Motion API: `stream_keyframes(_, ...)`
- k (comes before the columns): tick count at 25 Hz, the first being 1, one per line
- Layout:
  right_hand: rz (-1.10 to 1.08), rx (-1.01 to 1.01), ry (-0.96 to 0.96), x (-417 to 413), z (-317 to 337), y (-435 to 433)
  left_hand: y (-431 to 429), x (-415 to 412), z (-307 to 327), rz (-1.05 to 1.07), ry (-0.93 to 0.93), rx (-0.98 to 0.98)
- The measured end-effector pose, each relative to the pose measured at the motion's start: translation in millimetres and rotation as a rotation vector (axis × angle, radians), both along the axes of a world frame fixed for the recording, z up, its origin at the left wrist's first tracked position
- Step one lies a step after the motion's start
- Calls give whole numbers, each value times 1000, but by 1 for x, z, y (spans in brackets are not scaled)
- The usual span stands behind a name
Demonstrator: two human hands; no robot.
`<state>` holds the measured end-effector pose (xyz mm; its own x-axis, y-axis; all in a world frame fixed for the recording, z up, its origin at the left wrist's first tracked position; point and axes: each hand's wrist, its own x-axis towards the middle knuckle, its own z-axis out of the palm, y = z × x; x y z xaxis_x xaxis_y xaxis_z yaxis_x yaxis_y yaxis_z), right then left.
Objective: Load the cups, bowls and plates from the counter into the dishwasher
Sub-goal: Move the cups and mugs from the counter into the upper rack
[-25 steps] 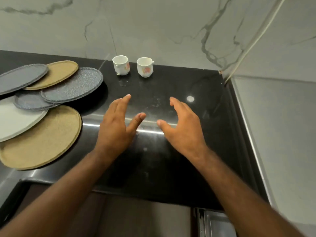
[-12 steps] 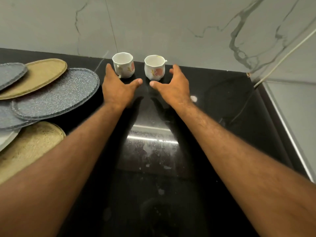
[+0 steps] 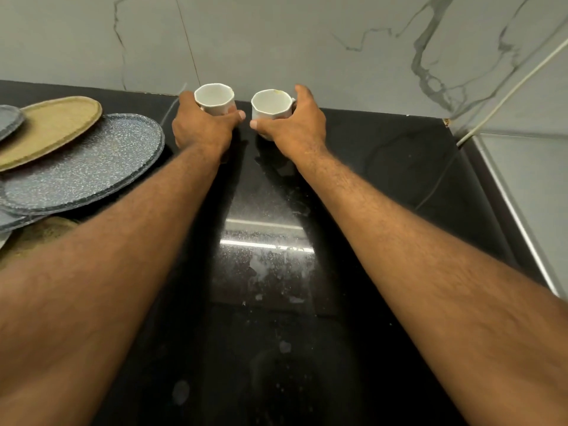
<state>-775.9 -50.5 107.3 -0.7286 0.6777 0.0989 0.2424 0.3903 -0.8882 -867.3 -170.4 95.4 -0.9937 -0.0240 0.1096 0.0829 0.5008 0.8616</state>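
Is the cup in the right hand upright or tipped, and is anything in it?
Upright: the right cup shows its open rim facing up, with the right hand wrapped around it. The visible interior looks empty; its bottom is not fully visible.

Looks like a home kitchen. Glossy black stone counter (image 3: 270, 272) backed by grey marble-veined wall tiles (image 3: 307, 41), with oval speckled plates (image 3: 83, 164) stacked at left and two small white cups (image 3: 215, 98) against the wall.

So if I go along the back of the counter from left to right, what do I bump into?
Tan plate → speckled grey plate → left hand → left cup → right cup → right hand → white cable.
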Motion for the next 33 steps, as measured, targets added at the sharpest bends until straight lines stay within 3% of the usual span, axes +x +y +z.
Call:
stream_keyframes(8, 17, -48, 33, 99, 5, -12, -43, 99, 3, -133, -3, 49)
stream_keyframes(20, 83, -110, 55, 342, 38, -20, -53, 333, 33, -326, -79, 223)
stream_keyframes(33, -162, -340, 126, 658, 37, -2, -3, 623, 43, -601, -94, 331)
